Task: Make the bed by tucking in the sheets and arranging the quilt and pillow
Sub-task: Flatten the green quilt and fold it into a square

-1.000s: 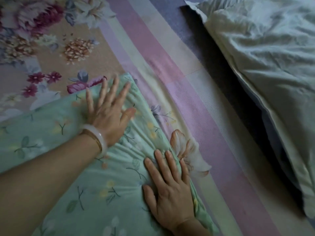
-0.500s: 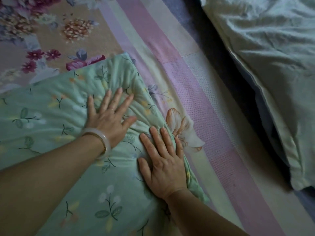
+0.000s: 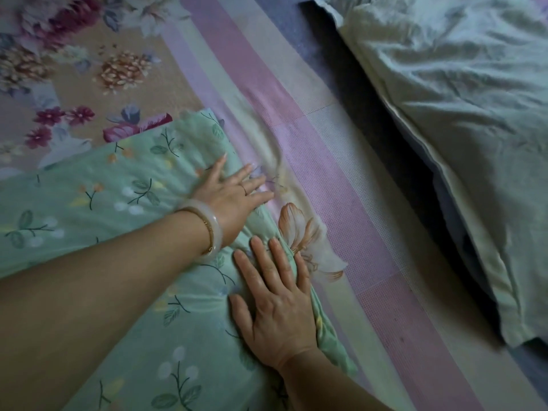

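Striped floral sheet [image 3: 341,179] covers bed and lies mostly flat, with slight ripple beside hands.

Pale green bedding [image 3: 459,129] lies crumpled toward far-right side of bed, well apart.

Green floral pillow [image 3: 89,203] (or folded quilt, cannot tell) sits on near-left part of bed.

Left hand [image 3: 234,194]: fingers straight, released, flat across pillow's right edge, tips onto sheet.

Right hand [image 3: 275,315]: fingers extended, grasping nothing, palm pressing same edge nearer.

Bangle [image 3: 207,226] on left wrist.

Judged step: flattening and squaring the edge. Stroke outward with even palm pressure, avoid dragging sheet into wrinkles.
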Motion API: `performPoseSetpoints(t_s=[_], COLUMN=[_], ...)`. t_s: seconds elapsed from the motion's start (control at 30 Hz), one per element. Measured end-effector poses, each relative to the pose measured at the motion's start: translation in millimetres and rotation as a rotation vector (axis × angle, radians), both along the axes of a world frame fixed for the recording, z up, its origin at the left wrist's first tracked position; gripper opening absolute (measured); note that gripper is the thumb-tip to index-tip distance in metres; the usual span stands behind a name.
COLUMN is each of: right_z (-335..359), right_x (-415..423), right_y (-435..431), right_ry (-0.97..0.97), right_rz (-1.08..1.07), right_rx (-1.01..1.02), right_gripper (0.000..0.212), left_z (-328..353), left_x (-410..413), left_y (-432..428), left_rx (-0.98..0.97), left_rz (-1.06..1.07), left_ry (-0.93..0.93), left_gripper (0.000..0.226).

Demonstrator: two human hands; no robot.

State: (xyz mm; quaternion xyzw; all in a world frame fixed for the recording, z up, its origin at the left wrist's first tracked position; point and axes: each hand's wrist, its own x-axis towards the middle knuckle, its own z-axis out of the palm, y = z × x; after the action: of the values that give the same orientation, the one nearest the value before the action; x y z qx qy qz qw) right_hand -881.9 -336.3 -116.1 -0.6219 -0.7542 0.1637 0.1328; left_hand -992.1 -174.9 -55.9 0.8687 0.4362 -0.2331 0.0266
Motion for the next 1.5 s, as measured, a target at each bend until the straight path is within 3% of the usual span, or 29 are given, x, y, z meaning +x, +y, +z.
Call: performPoseSetpoints(t_s=[0.1,0.27,0.37,0.43,0.53,0.63,0.73,0.97,1.17,1.37,1.5], right_z=[-0.1,2.8,10.4,25.5,45.1,67.0,98.4,169.5,202.8,209.4,199.8], right_x=[0.1,0.3,5.1,11.6,28.2,35.4,20.9,-70.7,-175.9,-271.8,-336.7], right_y=[-0.2,1.1,-1.8,-3.5,-1.3,10.1,17.3,-0.5,-39.4,-83.5,-115.1], right_ry=[0.0,0.106,0.278,0.373,0.173,0.232,0.273,0.417,0.565,0.569,0.53], right_rz=[0.0,-0.028,-0.137,-0.273,-0.326,-0.265,-0.127,0.121,0.21,0.285,0.343], right_rx=[-0.007,0.023,0.005,-0.105,-0.326,-0.581,-0.688,-0.732,-0.824,-0.845,-0.87], right_gripper=[0.059,0.064,0.074,0.077,0.067,0.044,0.038,0.027,0.024,0.025,0.026], left_z=[8.2,29.6,36.3,39.0,45.0,58.7,80.3,132.2,163.2,169.0,156.3], left_x=[5.5,21.4,13.8,0.2,-14.9,-30.7,-53.2,-143.4,-247.4,-353.6,-422.5], left_y=[12.0,10.9,-9.3,-20.8,-28.5,-33.4,-37.5,-64.5,-110.6,-169.2,-211.7], left_rx=[-0.01,0.048,0.223,0.297,0.354,0.375,0.377,0.433,0.507,0.561,0.661], left_rz=[-0.061,-0.074,-0.021,0.007,0.009,0.005,0.027,0.151,0.242,0.317,0.338], left_ry=[0.103,0.336,0.234,0.143,0.093,0.068,0.066,0.055,0.015,0.086,0.027], left_gripper=[0.087,0.052,0.037,0.034,0.029,0.029,0.025,0.028,0.038,0.027,0.026])
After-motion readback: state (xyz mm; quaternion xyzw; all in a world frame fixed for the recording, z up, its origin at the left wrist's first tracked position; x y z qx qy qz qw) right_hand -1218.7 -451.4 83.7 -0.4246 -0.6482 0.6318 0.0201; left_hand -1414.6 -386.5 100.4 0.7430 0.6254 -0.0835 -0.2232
